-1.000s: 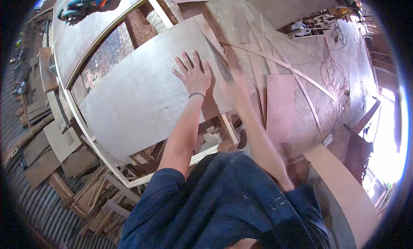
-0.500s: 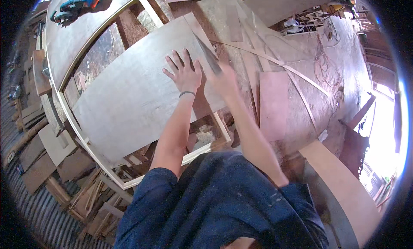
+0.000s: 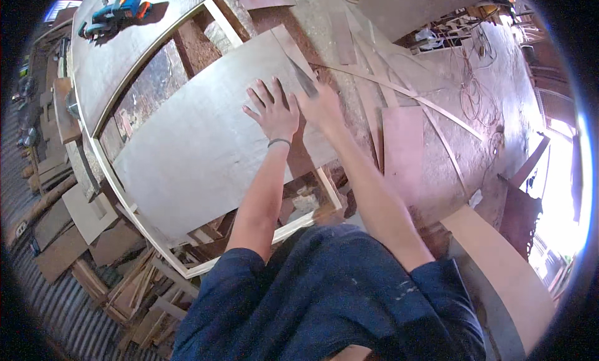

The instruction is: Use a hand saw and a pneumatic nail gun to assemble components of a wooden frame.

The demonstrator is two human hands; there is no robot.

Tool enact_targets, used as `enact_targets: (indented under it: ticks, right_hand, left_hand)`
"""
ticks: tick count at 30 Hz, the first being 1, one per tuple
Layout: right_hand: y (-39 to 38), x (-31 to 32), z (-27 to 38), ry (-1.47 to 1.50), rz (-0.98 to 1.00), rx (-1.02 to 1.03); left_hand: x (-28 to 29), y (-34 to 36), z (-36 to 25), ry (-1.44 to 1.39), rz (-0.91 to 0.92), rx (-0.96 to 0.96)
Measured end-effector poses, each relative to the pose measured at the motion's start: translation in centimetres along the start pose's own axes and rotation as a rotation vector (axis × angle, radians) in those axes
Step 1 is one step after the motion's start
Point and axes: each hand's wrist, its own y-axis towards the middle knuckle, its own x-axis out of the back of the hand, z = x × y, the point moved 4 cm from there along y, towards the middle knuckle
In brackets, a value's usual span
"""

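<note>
A pale plywood sheet (image 3: 193, 149) lies over a light wooden frame (image 3: 156, 247). My left hand (image 3: 278, 116) rests flat on the sheet with fingers spread, a dark band round its wrist. Just to its right, my right hand (image 3: 323, 108) is closed round the handle of a handsaw, whose grey blade (image 3: 304, 80) points away from me. A cut line runs from the blade toward the sheet's far edge, with a narrow strip (image 3: 293, 46) on its right. The saw's handle is hidden in my fist.
A blue power tool (image 3: 121, 14) lies on another panel at the far left. Long wooden strips (image 3: 399, 89) and a reddish board (image 3: 402, 139) lie on the floor to the right. Offcuts (image 3: 90, 214) are piled at left. A curved panel (image 3: 499, 267) stands at lower right.
My right hand and the saw have shifted slightly, and the hand is less blurred now. My left hand keeps its place on the sheet. The whole view has shifted a little.
</note>
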Motion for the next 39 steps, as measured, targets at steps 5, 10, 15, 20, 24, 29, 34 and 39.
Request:
enact_targets:
  ticks: [5,10,15,20,24,29,34,39]
  right_hand:
    - [-21.7,13.5,-3.0,0.060,0.120,-0.089]
    - [-10.4,7.2,-0.4,-0.083,0.084,-0.089]
    - [-0.7,0.7,0.3,-0.023,0.110,0.021]
    - [-20.9,13.8,-4.1,-0.054,0.174,-0.247]
    - [-21.1,15.3,-2.3,-0.033,0.046,0.035]
    - [0.2,0.0,-0.6,-0.041,0.077,0.026]
    - [-11.2,6.4,-2.3,-0.013,0.071,0.059]
    - [-23.6,15.0,-3.8,-0.027,0.166,-0.227]
  left_hand:
    - [-0.6,-0.1,0.2,-0.033,-0.041,0.002]
    - [-0.8,-0.2,0.3,-0.022,-0.039,0.007]
    - [-0.4,0.0,0.1,0.074,-0.006,0.007]
    - [-0.6,0.0,-0.2,0.010,-0.106,-0.018]
    - [-1.3,-0.5,0.1,0.018,-0.031,0.005]
    - [-0.4,-0.6,-0.1,0.027,-0.136,-0.023]
    - [0.0,-0.4,-0.2,0.001,-0.127,0.002]
    - [-0.9,-0.7,0.0,-0.017,-0.053,-0.019]
